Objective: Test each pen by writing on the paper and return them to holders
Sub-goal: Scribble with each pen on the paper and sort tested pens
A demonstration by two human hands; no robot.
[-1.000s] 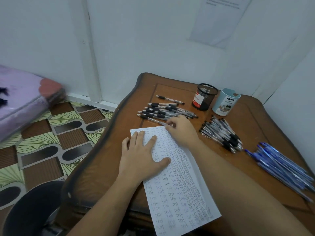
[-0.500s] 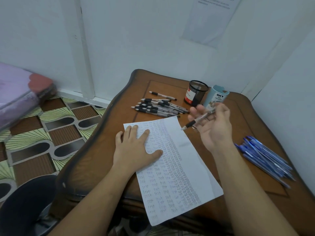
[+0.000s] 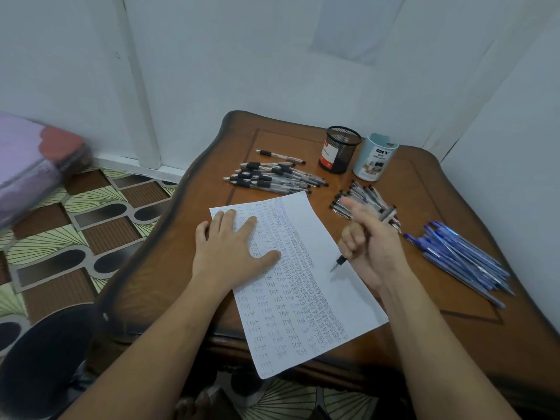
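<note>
One black-gripped pen in right hand, tip over paper.

A dark wooden table sits against white walls, above a green-and-brown patterned floor.

Home room, patterned floor mat, carved wooden table, folded bedding

Single head camera, wide-angle, tilted forward-down, close above paper on table
</note>
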